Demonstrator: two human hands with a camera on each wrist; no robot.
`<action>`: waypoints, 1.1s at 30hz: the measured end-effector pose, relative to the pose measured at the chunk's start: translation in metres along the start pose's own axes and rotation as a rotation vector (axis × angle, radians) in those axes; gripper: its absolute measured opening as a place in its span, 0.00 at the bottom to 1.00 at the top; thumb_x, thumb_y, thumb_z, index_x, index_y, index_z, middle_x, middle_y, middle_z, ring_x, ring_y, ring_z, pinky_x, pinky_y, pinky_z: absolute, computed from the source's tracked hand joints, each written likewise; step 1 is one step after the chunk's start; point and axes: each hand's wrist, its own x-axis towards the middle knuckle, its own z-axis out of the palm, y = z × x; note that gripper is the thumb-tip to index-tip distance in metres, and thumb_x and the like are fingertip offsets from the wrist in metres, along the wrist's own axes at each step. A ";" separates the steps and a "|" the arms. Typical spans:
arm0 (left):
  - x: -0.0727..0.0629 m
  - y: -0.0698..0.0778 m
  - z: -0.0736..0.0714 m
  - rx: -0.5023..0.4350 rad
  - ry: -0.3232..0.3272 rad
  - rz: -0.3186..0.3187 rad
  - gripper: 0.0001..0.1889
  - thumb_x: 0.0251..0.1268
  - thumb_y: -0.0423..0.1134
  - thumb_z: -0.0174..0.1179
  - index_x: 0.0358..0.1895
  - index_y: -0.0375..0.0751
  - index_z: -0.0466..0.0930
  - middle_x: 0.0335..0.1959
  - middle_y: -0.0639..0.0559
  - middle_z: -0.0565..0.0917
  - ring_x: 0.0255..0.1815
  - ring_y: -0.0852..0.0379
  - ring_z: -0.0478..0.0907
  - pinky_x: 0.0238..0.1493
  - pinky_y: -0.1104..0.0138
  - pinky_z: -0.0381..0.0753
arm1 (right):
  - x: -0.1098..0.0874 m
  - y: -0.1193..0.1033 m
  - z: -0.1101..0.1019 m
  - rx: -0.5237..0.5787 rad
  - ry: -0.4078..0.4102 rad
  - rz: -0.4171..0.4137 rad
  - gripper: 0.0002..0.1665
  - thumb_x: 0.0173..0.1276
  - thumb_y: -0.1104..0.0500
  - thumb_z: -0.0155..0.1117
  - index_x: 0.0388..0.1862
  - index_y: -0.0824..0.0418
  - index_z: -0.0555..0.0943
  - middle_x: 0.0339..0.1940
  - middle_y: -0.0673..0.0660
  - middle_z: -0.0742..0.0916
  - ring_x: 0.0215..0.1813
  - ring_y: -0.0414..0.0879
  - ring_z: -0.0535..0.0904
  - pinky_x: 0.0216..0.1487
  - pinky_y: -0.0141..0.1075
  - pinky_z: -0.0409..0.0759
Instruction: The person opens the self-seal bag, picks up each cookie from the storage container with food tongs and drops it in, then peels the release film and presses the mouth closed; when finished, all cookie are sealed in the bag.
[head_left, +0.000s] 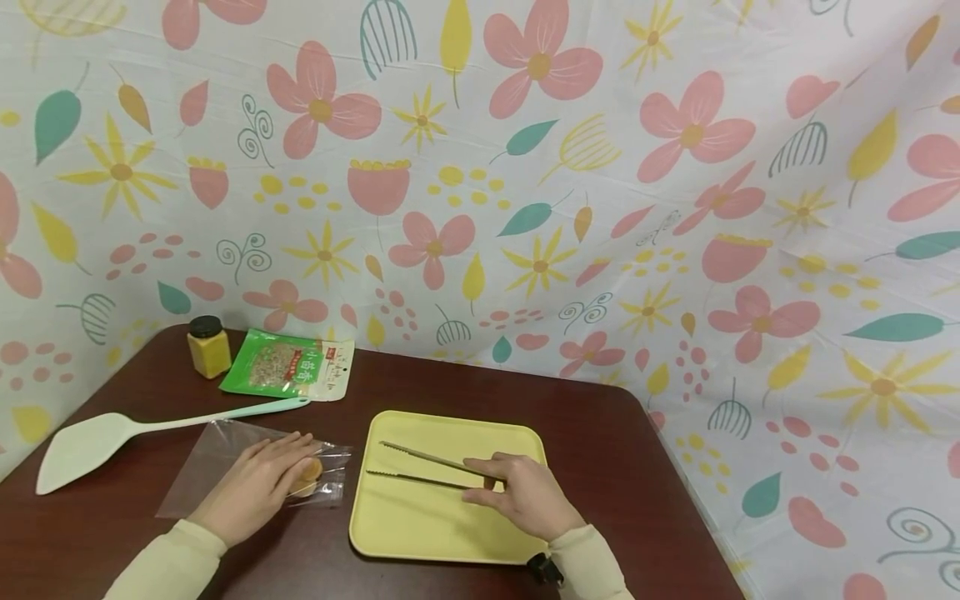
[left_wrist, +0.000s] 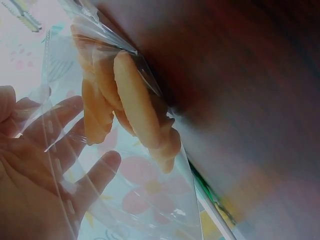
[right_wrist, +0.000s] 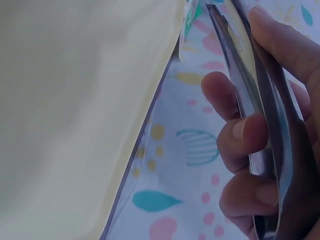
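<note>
My left hand (head_left: 258, 483) is over a clear plastic bag (head_left: 197, 467), its fingers fairly straight and touching the film. Inside the bag are several golden-brown, biscuit-like pieces (left_wrist: 135, 97), one (head_left: 307, 475) showing beside the thumb in the head view. In the left wrist view, clear film overlaps the fingers (left_wrist: 60, 112). My right hand (head_left: 525, 496) grips metal tongs (head_left: 427, 458) over a yellow tray (head_left: 450, 542). The arms of the tongs stand apart, their toothed tips pointing left with nothing between them. Close up, fingers and thumb wrap the tongs (right_wrist: 265, 105).
A pale spatula (head_left: 97, 446) lies at the left, its handle reaching behind the bag. Farther back stand a black-lidded jar (head_left: 210, 348) of yellow contents and a green packet (head_left: 281, 364). The dark table (head_left: 600, 433) ends against a flowered cloth (head_left: 480, 208).
</note>
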 end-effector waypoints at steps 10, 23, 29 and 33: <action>0.000 -0.001 0.001 0.012 0.002 0.019 0.15 0.72 0.38 0.56 0.58 0.40 0.81 0.59 0.42 0.80 0.63 0.41 0.73 0.61 0.40 0.66 | -0.033 0.027 -0.020 0.007 0.069 0.166 0.27 0.66 0.35 0.59 0.60 0.42 0.80 0.35 0.36 0.82 0.27 0.33 0.73 0.27 0.30 0.73; -0.003 -0.003 0.002 0.017 0.006 0.024 0.14 0.71 0.38 0.57 0.56 0.41 0.82 0.58 0.42 0.81 0.62 0.40 0.74 0.59 0.40 0.67 | -0.088 0.077 -0.043 0.043 0.164 0.542 0.35 0.66 0.31 0.57 0.64 0.49 0.74 0.40 0.48 0.84 0.39 0.43 0.80 0.38 0.43 0.78; -0.003 -0.003 0.003 0.028 0.026 0.042 0.14 0.70 0.36 0.58 0.55 0.41 0.83 0.57 0.42 0.81 0.61 0.40 0.75 0.58 0.40 0.69 | -0.116 0.099 -0.042 -0.030 0.157 0.639 0.39 0.69 0.32 0.53 0.62 0.63 0.73 0.44 0.56 0.85 0.47 0.54 0.82 0.40 0.54 0.80; -0.001 -0.002 0.002 0.026 0.042 0.053 0.14 0.70 0.35 0.58 0.55 0.40 0.83 0.57 0.42 0.81 0.61 0.40 0.75 0.59 0.40 0.68 | -0.130 0.111 -0.042 -0.024 0.139 0.690 0.37 0.72 0.38 0.55 0.62 0.67 0.70 0.39 0.56 0.84 0.43 0.54 0.82 0.36 0.52 0.79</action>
